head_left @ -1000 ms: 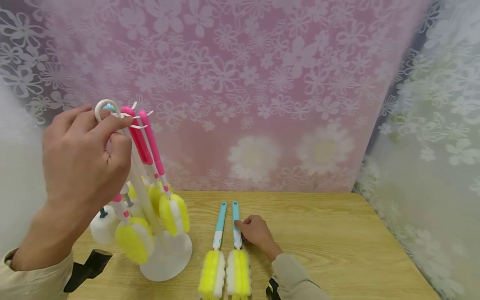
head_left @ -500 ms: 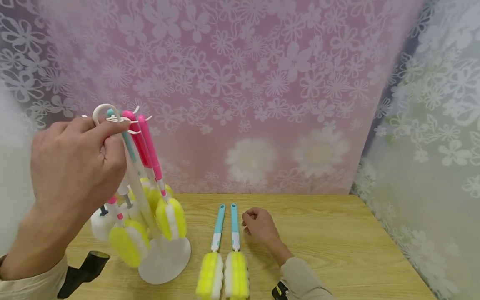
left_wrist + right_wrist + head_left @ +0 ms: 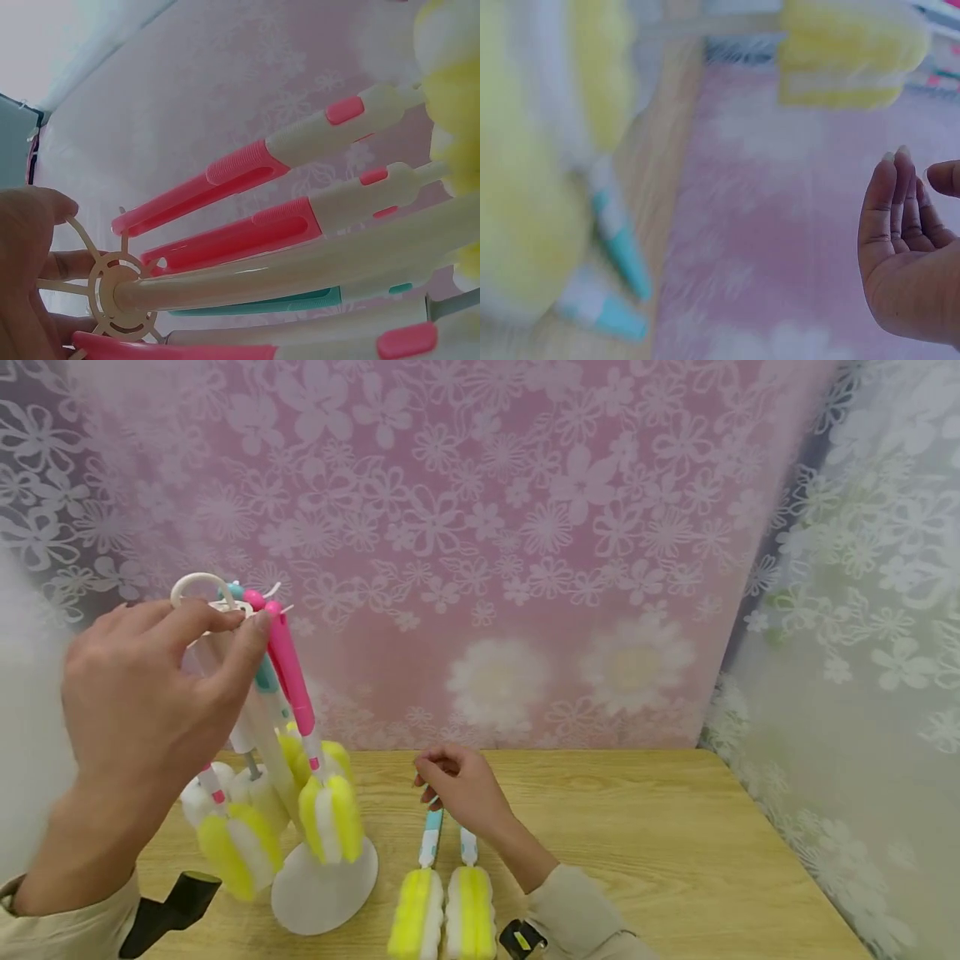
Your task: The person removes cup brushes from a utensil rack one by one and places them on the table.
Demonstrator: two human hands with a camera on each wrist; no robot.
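My left hand (image 3: 150, 681) grips the top of a white brush rack (image 3: 326, 897), thumb and fingers at its hooked ring (image 3: 120, 296). Several sponge bottle brushes hang from the hooks, heads down. Among them is a pink-handled one (image 3: 288, 668) with a yellow and white sponge. Two more sponge brushes lie side by side on the table: a left one (image 3: 416, 910) and a right one (image 3: 471, 910), with blue-and-white handles. My right hand (image 3: 468, 789) hovers over their handle ends, hiding part of them. Its fingers bend gently, holding nothing in the right wrist view.
The wooden table (image 3: 622, 843) runs back to a pink flowered curtain (image 3: 525, 527). Another pale flowered curtain (image 3: 862, 693) hangs along the right side. Black wrist camera mounts (image 3: 176, 902) sit at both sleeves. White sponge heads (image 3: 258, 793) hang behind the left forearm.
My right hand has let go of the right brush's handle and moved left over both handles. The hanging brushes have swung left as the rack top turned, and my left thumb has shifted.
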